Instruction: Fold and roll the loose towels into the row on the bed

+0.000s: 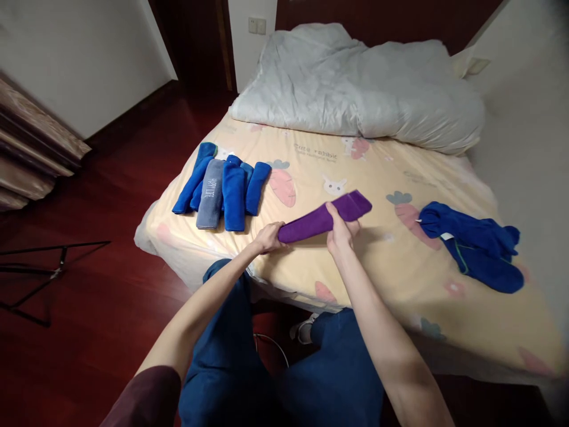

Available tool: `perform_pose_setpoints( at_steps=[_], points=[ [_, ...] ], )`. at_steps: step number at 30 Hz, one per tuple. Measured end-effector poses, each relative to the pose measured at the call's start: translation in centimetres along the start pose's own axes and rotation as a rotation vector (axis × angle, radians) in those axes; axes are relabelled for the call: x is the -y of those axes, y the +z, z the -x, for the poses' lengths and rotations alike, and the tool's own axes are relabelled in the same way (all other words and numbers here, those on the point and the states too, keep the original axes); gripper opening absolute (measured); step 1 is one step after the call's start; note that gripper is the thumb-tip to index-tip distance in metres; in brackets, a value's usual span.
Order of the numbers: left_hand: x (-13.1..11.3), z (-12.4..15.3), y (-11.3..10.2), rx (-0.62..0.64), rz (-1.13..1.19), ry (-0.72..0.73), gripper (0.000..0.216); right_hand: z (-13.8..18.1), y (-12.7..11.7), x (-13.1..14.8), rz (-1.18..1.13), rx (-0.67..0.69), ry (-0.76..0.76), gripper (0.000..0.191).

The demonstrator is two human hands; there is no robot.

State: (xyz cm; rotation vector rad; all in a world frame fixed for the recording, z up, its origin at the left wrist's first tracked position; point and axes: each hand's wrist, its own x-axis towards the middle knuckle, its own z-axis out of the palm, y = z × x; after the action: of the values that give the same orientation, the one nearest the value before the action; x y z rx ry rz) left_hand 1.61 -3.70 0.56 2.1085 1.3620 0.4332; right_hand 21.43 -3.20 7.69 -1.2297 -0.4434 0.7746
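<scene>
A purple towel [306, 227], folded into a long narrow strip, is stretched slantwise between my two hands just above the bed. Its lower left end is gripped by my left hand [269, 237]. Toward the upper right end, my right hand [341, 230] is closed round it, thumb on top. Left of it lies a group of rolled or folded blue towels [234, 198], with a grey towel [210, 196] lettered in white among them. A crumpled blue cloth [478, 240] with green edging rests on the right side of the bed.
The bed's yellow sheet [373, 284] carries carrot and rabbit prints. A pale grey quilt [355, 89] is heaped at the headboard. On the dark red floor at left stand the thin black legs of a stand [57, 270], near a curtain [35, 142].
</scene>
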Motion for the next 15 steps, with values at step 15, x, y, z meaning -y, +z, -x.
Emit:
perform_pose_setpoints(
  at_steps=[15],
  points=[
    [2.9,0.5,-2.5,-0.802,0.557,-0.357,0.048,8.1,17.1,3.8,0.232,0.758,-0.440,0.039]
  ],
)
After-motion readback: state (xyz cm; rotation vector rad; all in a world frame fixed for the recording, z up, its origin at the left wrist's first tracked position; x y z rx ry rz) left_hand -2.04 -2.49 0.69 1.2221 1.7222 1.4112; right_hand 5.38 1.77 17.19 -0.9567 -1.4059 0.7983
